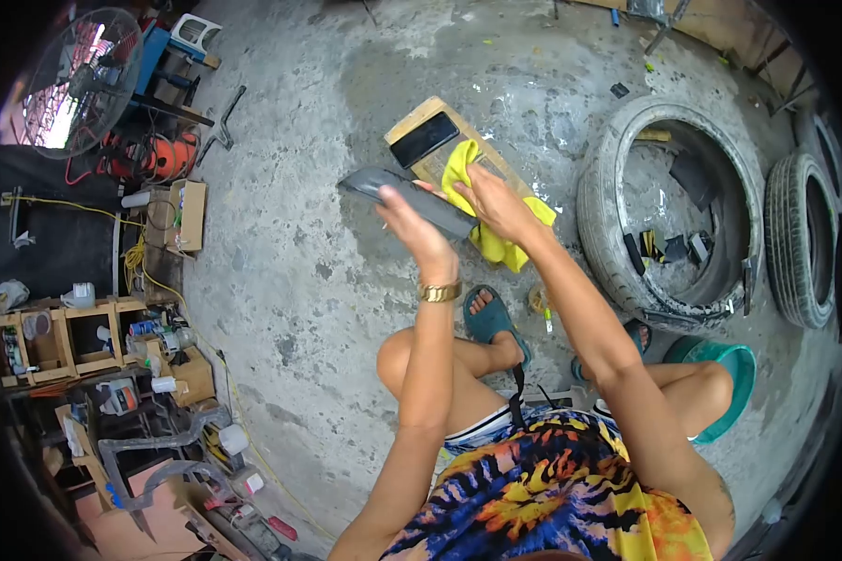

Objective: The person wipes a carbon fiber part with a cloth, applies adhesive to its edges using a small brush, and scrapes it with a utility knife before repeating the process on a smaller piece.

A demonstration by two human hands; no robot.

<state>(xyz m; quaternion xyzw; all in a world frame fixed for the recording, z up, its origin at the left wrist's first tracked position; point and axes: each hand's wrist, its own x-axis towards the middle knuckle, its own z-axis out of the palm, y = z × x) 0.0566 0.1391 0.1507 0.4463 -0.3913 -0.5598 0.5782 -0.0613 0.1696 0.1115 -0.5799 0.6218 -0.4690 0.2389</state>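
Note:
My left hand [415,227], with a gold watch at the wrist, grips a long dark grey, smooth curved piece [444,213]; what kind of part it is I cannot make out. Its far end points up and left, beyond my fingers. In my right hand [500,204] a yellow cloth [510,251] is bunched and pressed near the other end of the piece. Part of the cloth hangs below that hand. Just beyond both hands, a black phone [424,140] lies on a wooden board [419,114] on the floor.
A large worn tire [601,201] lies to the right with dark scraps inside, and another tire [795,238] stands beyond it. By my knee is a green bucket [741,374]. A fan [84,82], shelves [61,337] and tools line the left side.

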